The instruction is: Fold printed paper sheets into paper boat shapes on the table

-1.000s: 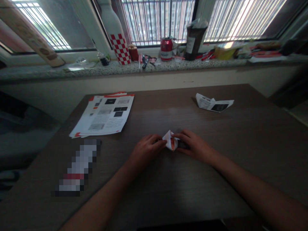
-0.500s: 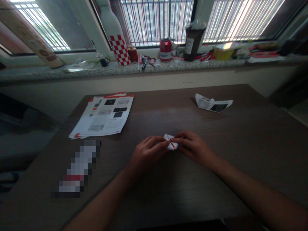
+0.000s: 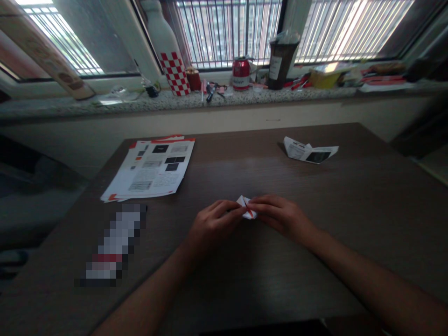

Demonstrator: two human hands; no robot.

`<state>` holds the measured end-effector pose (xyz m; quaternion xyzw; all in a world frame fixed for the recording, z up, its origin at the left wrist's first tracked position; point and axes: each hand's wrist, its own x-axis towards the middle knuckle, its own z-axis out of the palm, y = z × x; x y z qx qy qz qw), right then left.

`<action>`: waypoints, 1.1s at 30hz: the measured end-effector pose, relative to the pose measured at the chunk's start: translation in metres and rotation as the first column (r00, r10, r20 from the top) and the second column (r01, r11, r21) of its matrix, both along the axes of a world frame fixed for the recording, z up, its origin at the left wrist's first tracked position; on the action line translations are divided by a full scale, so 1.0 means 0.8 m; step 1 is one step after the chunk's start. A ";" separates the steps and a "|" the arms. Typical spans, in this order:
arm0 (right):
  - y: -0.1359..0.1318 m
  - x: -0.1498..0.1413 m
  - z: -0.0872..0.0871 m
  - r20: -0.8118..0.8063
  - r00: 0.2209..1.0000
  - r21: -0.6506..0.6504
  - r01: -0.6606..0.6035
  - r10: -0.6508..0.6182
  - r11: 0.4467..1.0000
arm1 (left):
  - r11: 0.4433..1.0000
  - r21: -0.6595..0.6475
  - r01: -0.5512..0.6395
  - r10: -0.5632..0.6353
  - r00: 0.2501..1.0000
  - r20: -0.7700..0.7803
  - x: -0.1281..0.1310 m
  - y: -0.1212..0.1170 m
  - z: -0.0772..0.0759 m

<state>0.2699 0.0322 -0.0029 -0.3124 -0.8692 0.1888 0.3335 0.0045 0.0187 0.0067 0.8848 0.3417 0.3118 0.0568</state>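
Note:
A small folded piece of white paper with red print (image 3: 246, 207) lies on the dark wooden table (image 3: 266, 280), near the middle. My left hand (image 3: 212, 226) pinches its left side with curled fingers. My right hand (image 3: 283, 215) presses and grips its right side, fingers closed over it. Most of the paper is hidden under my fingers.
A stack of printed sheets (image 3: 150, 169) lies at the table's far left, with a blurred flat object (image 3: 112, 245) in front of it. A folded paper shape (image 3: 310, 151) rests at the far right. The stone windowsill (image 3: 84, 106) carries a checked bottle (image 3: 168, 46), a red can (image 3: 241, 72), a dark cup (image 3: 281, 58) and clutter.
The paper piece has been pressed flatter and shows less between my fingers. Both hands have closed in on it a little; the right hand slid slightly down.

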 end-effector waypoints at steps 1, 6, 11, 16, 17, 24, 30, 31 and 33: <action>0.000 0.000 0.000 0.006 1.000 0.006 -0.008 0.008 1.000 | 1.000 -0.003 0.002 -0.002 1.000 -0.002 0.000 0.000 0.000; 0.000 0.001 -0.001 0.034 0.999 0.048 -0.015 0.014 0.999 | 0.999 0.042 0.016 -0.017 0.999 0.039 0.002 -0.002 0.003; 0.000 0.002 -0.001 0.048 0.999 0.086 -0.021 0.017 0.996 | 0.995 0.077 0.063 -0.067 0.996 0.050 0.001 -0.003 0.005; 0.000 0.001 -0.001 0.063 0.997 0.084 -0.038 0.033 0.996 | 0.994 0.080 0.074 -0.078 0.995 0.058 0.001 -0.003 0.004; 0.000 0.001 -0.001 0.071 0.997 0.085 -0.039 0.033 0.996 | 0.994 0.077 0.076 -0.080 0.995 0.054 0.001 -0.003 0.004; -0.001 -0.001 0.001 0.083 0.996 0.084 -0.048 0.041 0.995 | 0.995 0.056 0.079 -0.079 0.997 0.009 0.001 -0.005 0.005; -0.001 0.000 -0.004 0.091 0.995 0.082 -0.059 0.051 0.995 | 0.995 0.071 0.071 -0.070 0.997 -0.022 0.000 -0.006 0.007; -0.002 0.000 -0.004 0.092 0.995 0.083 -0.054 0.047 0.995 | 0.995 0.069 0.072 -0.070 0.997 -0.026 0.000 -0.006 0.007; -0.002 -0.001 -0.005 0.096 0.995 0.094 -0.044 0.035 0.995 | 0.995 0.071 0.070 -0.068 0.997 -0.031 0.001 -0.006 0.006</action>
